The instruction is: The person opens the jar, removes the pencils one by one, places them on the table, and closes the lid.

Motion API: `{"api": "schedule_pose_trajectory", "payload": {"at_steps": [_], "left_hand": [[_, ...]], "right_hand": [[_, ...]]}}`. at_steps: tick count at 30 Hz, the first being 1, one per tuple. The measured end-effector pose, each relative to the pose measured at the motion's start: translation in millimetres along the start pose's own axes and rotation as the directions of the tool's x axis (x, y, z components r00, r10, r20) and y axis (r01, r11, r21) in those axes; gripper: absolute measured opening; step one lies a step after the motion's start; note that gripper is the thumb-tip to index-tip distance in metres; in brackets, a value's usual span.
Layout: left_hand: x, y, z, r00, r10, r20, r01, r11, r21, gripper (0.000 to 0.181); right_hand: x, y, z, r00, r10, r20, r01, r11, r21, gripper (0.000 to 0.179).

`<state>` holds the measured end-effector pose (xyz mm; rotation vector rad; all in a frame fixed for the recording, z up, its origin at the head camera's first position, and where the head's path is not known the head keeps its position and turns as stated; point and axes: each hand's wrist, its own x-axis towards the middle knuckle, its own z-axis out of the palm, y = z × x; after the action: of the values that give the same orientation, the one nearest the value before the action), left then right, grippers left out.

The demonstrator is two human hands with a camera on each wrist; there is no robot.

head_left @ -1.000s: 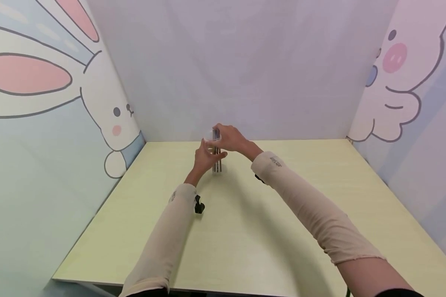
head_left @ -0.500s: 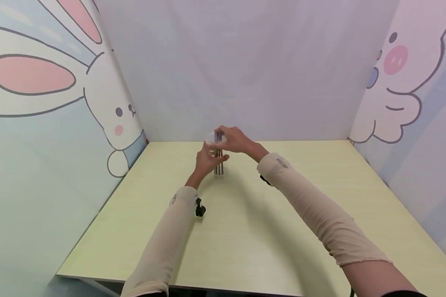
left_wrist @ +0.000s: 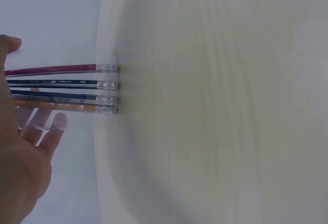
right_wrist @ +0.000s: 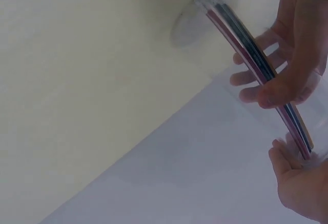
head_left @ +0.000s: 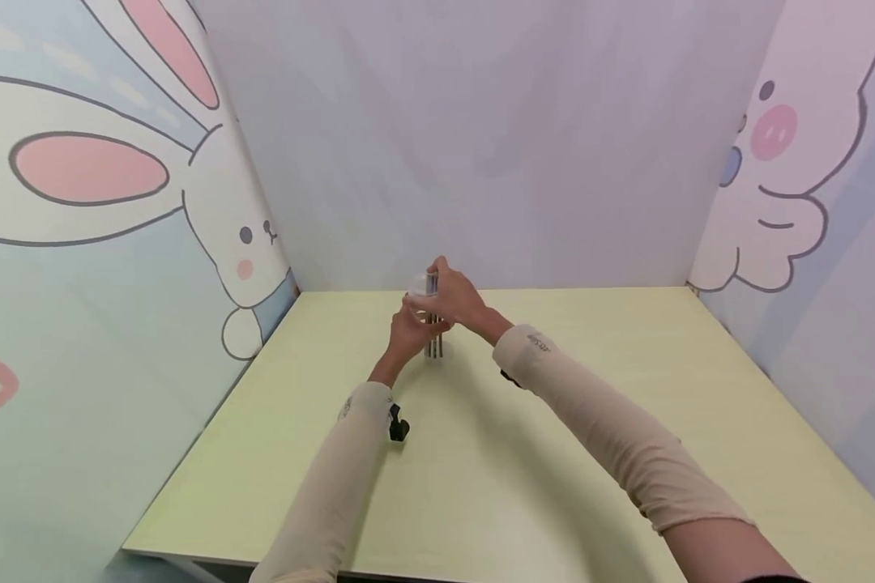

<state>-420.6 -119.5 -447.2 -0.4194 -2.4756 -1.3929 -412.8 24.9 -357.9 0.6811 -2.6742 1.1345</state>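
Observation:
A clear plastic tube [right_wrist: 187, 26] stands near the table's far edge, with several pencils [left_wrist: 56, 70] inside it. The pencils' silver eraser ends point down at the tube's base in the left wrist view; red, dark green, dark blue and orange barrels show. My left hand [head_left: 407, 334] grips the tube's body, thumb on the near side and fingertips on the other. Above it, my right hand [head_left: 455, 298] holds the tube's top between thumb and fingers, seen from low down in the right wrist view. The hands hide much of the tube's upper part.
The pale yellow table [head_left: 569, 437] runs up to a plain light wall [head_left: 539, 146] just behind the tube. Side walls with a cartoon rabbit [head_left: 219, 202] and a pink-nosed figure [head_left: 773, 146] stand left and right. A black wrist mount [head_left: 399, 423] sits on my left cuff.
The head view has tilted slightly. My right hand has turned a little at the tube's top, its wrist shifting leftward. My left hand keeps its grip on the tube.

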Motion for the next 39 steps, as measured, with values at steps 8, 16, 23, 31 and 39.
{"api": "schedule_pose_trajectory", "payload": {"at_steps": [8, 16, 23, 31, 39], "left_hand": [[-4.8, -0.4, 5.3, 0.999, 0.032, 0.011, -0.032, 0.999, -0.014, 0.089], [-4.9, 5.6, 3.4, 0.999, 0.040, 0.014, -0.040, 0.999, -0.011, 0.091], [-6.2, 5.2, 1.2, 0.998, 0.037, 0.057, -0.034, 0.998, -0.047, 0.089], [1.5, 6.2, -0.7, 1.000, -0.008, 0.026, 0.007, 1.000, 0.002, 0.093], [-2.3, 4.5, -2.9, 0.999, -0.013, 0.031, 0.014, 0.999, -0.035, 0.088]], "right_hand": [[-2.6, 15, 5, 0.999, -0.035, -0.016, 0.035, 0.999, 0.014, 0.065], [6.3, 26, -7, 0.992, -0.103, 0.075, 0.099, 0.994, 0.047, 0.069], [9.3, 28, -11, 0.975, -0.157, 0.157, 0.152, 0.987, 0.044, 0.069], [2.8, 10, -6, 0.997, -0.053, -0.064, 0.045, 0.992, -0.120, 0.084], [-0.8, 5, 0, 0.991, -0.086, -0.104, 0.070, 0.987, -0.146, 0.062]]}}
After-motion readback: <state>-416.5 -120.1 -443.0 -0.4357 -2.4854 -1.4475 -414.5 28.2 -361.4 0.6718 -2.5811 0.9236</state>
